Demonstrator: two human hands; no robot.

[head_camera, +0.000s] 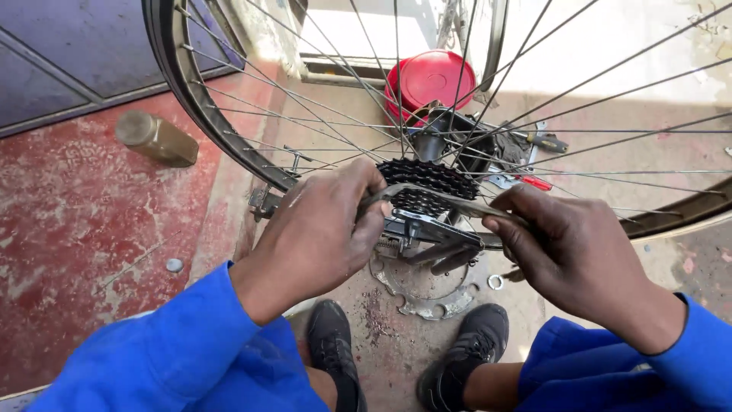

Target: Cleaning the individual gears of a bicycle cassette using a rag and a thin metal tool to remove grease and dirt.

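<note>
Black toothed cassette [428, 185] on the spoked wheel [229, 145] is being worked. A flat grey metal tool [446, 202] is gripped by both left hand [320, 236] and right hand [568, 255]. Firm, level leverage seems needed next.

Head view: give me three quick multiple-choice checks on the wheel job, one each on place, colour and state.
1. Where does the bottle lie?
A. On the red floor, left of the wheel
B. Inside the red container
C. Between the shoes

2. What colour are the sleeves?
A. Green
B. Blue
C. White

3. What do the hands do?
A. Hang free
B. Both grip a flat metal tool
C. Hold a hammer

Answers: 1 A, it rests outside the rim. 2 B, both are blue. 3 B, left hand and right hand hold the tool across the sprocket cluster.
</note>
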